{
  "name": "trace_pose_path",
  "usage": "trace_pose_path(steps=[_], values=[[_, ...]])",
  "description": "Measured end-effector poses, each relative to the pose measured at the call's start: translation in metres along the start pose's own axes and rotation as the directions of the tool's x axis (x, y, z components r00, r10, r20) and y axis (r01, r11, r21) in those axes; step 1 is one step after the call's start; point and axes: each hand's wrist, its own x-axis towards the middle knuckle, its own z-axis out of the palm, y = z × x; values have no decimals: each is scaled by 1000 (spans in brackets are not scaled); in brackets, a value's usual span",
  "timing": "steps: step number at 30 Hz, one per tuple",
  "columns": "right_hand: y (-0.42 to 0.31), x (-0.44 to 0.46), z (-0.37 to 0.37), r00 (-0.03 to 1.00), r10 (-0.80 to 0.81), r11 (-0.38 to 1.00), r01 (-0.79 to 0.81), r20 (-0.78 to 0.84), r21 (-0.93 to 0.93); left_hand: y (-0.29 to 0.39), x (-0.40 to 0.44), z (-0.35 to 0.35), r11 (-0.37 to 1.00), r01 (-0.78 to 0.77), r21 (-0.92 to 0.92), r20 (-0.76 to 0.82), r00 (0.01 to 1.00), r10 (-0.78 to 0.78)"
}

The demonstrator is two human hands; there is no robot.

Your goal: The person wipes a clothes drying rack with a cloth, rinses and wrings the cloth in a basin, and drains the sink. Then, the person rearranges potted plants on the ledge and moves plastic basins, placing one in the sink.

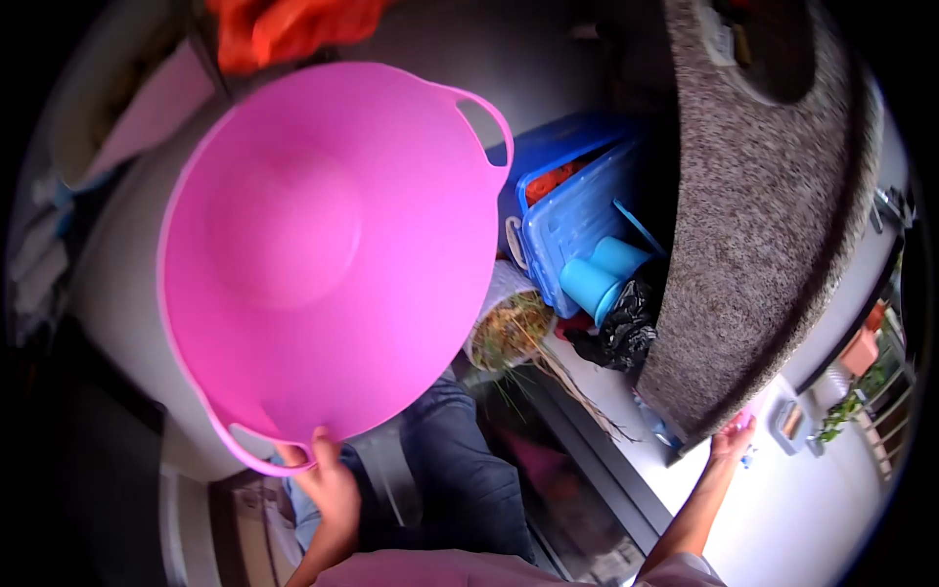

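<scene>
A large pink flexible tub (430, 245) with two loop handles is tilted so that its inside faces me. My left hand (328, 479) is closed around its rim beside the lower handle, with the thumb over the edge. Nothing lies inside the tub. Out to the right, my right hand (726, 445) is at the lower edge of a speckled grey-brown slab (753, 215). Its fingers are partly lost in the glare, and whether they grip the edge or anything else cannot be told.
Behind the tub stand blue plastic bins (577, 210), light-blue cylindrical containers (592, 284), a black plastic bag (626, 333) and a white pot of dry plants (514, 328). Orange cloth-like material (293, 24) is above. A dark glossy panel (548, 470) runs below; greenery (841, 416) shows at right.
</scene>
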Motion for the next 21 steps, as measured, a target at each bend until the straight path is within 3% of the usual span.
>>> trace_pose_path(steps=[3,6,8,10,14,17,21], values=[[4,1,-2,989,78,994,-87,127,64,13,-5,33,995,49,-86,62,997,-44],[12,3,-9,984,13,998,-23,177,60,11,-9,72,991,16,-134,33,999,-12],[16,5,-14,995,-33,999,30,90,43,11,-6,92,994,15,-112,61,998,-9],[13,-3,-7,998,16,999,-19,56,51,6,2,115,989,0,-149,95,995,14],[18,-7,-2,999,15,998,-19,48,65,1,27,163,980,-60,-188,175,980,93],[19,-2,-11,994,30,997,-37,103,65,20,41,195,967,-133,-219,89,984,156],[20,-4,-9,993,37,996,-45,109,73,13,61,213,939,-328,-106,128,932,340]])
